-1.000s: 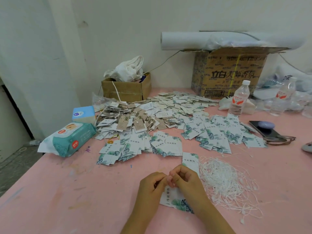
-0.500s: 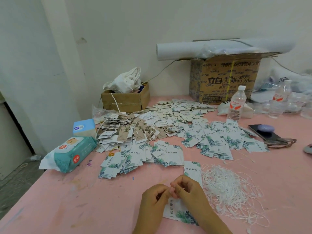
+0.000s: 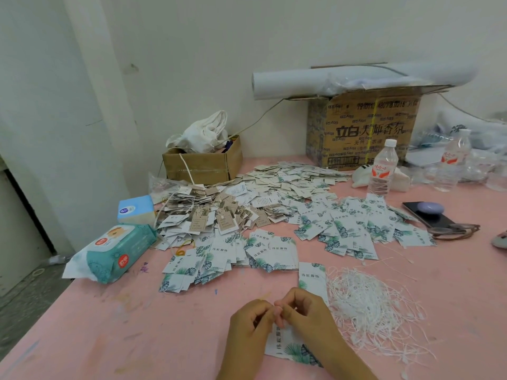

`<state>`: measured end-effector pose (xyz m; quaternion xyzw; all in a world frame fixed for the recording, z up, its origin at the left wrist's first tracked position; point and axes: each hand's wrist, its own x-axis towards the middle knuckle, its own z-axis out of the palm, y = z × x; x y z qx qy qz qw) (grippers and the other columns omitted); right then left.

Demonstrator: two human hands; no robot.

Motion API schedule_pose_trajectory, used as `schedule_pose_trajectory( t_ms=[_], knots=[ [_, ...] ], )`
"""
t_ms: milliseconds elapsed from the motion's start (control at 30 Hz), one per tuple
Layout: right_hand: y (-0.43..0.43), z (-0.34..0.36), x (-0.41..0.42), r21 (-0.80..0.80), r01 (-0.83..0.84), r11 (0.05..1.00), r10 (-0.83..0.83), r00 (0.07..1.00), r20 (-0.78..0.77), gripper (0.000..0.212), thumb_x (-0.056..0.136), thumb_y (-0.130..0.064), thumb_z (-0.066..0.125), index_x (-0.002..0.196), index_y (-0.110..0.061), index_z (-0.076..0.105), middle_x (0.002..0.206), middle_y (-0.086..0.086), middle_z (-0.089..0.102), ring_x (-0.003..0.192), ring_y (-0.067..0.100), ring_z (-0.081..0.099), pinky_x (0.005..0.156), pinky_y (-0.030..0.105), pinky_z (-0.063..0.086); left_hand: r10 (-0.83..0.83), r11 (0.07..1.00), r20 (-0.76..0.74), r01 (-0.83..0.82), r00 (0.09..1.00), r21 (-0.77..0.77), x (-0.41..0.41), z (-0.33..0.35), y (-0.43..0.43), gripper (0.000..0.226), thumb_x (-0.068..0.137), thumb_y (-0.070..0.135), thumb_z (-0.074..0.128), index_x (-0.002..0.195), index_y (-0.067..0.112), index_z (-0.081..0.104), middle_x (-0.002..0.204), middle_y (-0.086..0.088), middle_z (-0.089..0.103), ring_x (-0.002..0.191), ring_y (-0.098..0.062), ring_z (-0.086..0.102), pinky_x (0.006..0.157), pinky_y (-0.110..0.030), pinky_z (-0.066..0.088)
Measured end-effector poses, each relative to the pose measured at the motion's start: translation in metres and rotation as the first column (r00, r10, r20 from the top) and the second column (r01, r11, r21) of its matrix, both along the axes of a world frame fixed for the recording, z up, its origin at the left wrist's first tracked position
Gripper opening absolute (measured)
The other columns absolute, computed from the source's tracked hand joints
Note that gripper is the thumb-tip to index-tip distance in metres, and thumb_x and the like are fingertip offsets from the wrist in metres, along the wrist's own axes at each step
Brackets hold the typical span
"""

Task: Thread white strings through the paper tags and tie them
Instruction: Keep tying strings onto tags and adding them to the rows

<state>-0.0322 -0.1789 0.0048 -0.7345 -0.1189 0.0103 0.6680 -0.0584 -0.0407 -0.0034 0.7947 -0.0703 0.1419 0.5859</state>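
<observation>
My left hand [image 3: 251,325] and my right hand [image 3: 307,316] meet fingertip to fingertip low in the view, fingers curled, pinching something small between them; the string itself is too thin to make out. Under them lies a white paper tag with green leaf print [image 3: 290,349] on the pink table [image 3: 109,338]. Another such tag [image 3: 312,278] lies just beyond my right hand. A loose heap of white strings [image 3: 375,308] sits to the right of my hands. Piles of leaf-print tags [image 3: 354,229] and brown-and-white tags [image 3: 219,215] spread across the middle.
A wet-wipes pack [image 3: 115,253] and a tissue box [image 3: 135,211] lie at the left. Two cardboard boxes [image 3: 203,163] [image 3: 365,130] stand along the wall. Water bottles [image 3: 382,168], a phone [image 3: 428,215] and glasses [image 3: 455,230] are at the right.
The view has tilted up a little, so the hands sit lower in the frame. Both hands stay together over the tag with only small finger movements.
</observation>
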Motion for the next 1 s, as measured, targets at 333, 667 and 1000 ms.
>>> schedule_pose_trajectory(
  t_ms=[333,667,1000],
  knots=[
    [0.000,-0.001,-0.003,-0.065,0.025,0.998,-0.021,0.997,0.068,0.021,0.089,-0.018,0.065,0.071,-0.025,0.072,0.070,0.001,0.070,0.065,0.011,0.060,0.061,0.021,0.045,0.036,0.998,-0.038,-0.038,0.999,-0.046,0.004,-0.002,0.002,0.040,0.092,0.016,0.063,0.054,0.028,0.061,0.053,0.003,0.051,0.051,-0.004,0.043,0.053,-0.018,0.033],
    [0.006,-0.005,-0.004,-0.452,0.003,0.892,0.123,0.961,0.248,0.021,0.091,-0.039,0.059,0.109,-0.052,0.060,0.101,-0.024,0.064,0.099,-0.006,0.053,0.089,0.019,0.042,0.102,0.654,-0.189,-0.209,0.977,-0.727,0.012,0.002,0.009,0.044,0.094,0.013,0.051,0.052,0.011,0.063,0.054,-0.002,0.052,0.052,-0.009,0.052,0.053,-0.017,0.050],
    [0.001,0.001,-0.011,-0.237,-0.088,0.967,0.106,0.992,0.065,0.018,0.076,-0.024,0.079,0.088,-0.036,0.073,0.082,0.004,0.066,0.062,-0.001,0.046,0.058,0.014,0.038,0.175,0.335,-0.297,-0.340,0.939,-0.879,0.008,0.009,0.021,0.027,0.092,0.031,0.055,0.074,0.011,0.057,0.059,0.002,0.053,0.052,-0.010,0.054,0.066,-0.028,0.041]
  ],
)
